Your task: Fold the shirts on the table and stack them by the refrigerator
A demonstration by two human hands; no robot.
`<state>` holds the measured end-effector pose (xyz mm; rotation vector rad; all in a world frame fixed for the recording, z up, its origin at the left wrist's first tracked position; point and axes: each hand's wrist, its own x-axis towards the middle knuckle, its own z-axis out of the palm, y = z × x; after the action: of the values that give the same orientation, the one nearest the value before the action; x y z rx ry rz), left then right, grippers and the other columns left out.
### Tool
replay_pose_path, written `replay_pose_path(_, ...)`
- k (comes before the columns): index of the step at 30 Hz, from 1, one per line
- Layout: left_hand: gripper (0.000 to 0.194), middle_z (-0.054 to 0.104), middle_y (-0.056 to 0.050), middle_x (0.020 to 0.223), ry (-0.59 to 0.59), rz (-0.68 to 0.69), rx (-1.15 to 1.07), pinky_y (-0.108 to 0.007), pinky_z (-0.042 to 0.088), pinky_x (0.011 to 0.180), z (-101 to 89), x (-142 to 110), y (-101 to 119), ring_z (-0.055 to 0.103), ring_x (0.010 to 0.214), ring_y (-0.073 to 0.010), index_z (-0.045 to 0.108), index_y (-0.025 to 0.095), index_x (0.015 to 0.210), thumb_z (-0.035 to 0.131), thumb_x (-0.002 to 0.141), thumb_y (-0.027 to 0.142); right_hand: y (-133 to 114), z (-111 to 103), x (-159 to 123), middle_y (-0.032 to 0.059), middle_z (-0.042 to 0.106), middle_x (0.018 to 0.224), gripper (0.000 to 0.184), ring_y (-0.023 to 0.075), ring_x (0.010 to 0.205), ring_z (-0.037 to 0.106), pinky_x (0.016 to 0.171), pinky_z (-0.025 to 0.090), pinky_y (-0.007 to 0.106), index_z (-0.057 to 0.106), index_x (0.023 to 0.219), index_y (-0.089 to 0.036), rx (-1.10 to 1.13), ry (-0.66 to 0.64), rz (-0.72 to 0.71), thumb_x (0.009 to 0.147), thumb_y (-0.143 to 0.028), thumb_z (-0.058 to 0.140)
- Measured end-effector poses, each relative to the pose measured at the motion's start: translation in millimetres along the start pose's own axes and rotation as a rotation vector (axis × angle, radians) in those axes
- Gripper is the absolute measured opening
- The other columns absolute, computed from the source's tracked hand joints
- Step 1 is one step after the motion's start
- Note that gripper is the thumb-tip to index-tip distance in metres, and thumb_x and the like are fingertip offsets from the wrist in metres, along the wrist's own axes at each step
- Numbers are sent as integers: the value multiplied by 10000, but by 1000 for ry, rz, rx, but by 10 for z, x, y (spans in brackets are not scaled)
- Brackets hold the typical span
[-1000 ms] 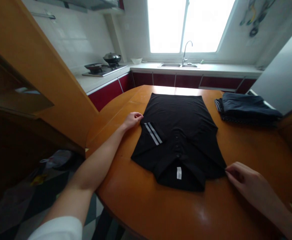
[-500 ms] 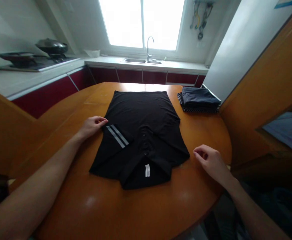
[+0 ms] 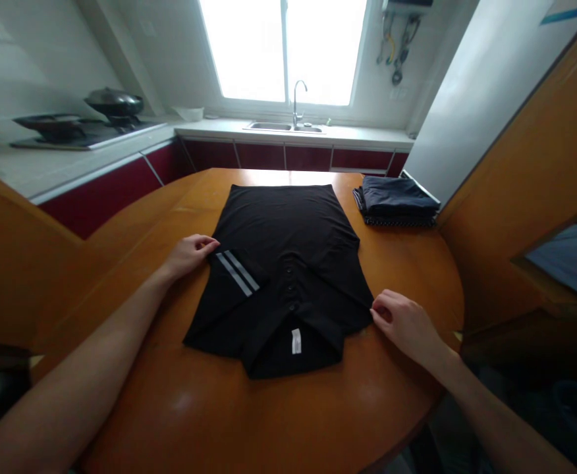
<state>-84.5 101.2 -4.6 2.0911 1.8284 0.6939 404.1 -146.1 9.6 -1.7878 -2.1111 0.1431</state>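
Note:
A black polo shirt (image 3: 288, 250) lies on the round wooden table (image 3: 278, 408), collar and white label towards me, its left sleeve with two pale stripes folded inwards. My left hand (image 3: 188, 254) rests at the shirt's left edge beside the striped sleeve, fingers curled and pinching the cloth there. My right hand (image 3: 403, 324) sits at the shirt's near right corner, fingers bent, fingertips pinched on the fabric edge.
A stack of folded dark clothes (image 3: 396, 201) lies at the table's far right. Behind it stands a kitchen counter with a sink and tap (image 3: 296, 112) under a bright window, and a hob with pans (image 3: 83, 118) at left. Wooden panels flank both sides.
My head turned right, shifting the view. My right hand lifted off the shirt's right corner half a second ago and has come back to touch it. My left hand stayed put.

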Motion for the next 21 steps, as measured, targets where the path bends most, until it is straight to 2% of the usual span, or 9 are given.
replay_pose_path(3,535,699,-75,932,-12,88,-9,-321,480,765,11,4,-29,620,823,-237,737,195,928,520,783,662,10,-18,0,4,621,794,109,169,705,589,646,391,283,572,775,-233,-21,-36,-17,881,-212,561)
replay_pose_path(9,501,640,-64,864,-18,101,33,-329,479,756,-13,-32,38,592,811,-231,737,209,834,564,750,672,8,-25,-2,3,626,816,78,172,720,599,638,396,281,578,793,-239,-39,-24,-25,861,-205,562)
replay_pose_path(13,539,611,-61,863,-62,145,14,-321,486,770,-33,-50,71,575,826,-220,739,206,782,581,739,719,21,-10,-13,-1,614,796,88,166,695,581,632,396,281,559,782,-238,-30,-27,-23,865,-210,552)
replay_pose_path(18,550,620,-65,924,-96,169,16,-326,485,799,-19,-54,64,582,895,-235,730,208,757,612,711,743,71,40,-21,-3,602,769,106,160,658,560,606,389,282,556,762,-241,-22,-38,-34,867,-240,554)
replay_pose_path(21,519,631,-74,985,-98,152,60,-340,475,825,0,-52,65,592,941,-245,725,204,772,600,747,707,87,54,-29,0,608,774,100,164,654,566,597,394,287,561,769,-244,-24,-33,-34,868,-248,556)
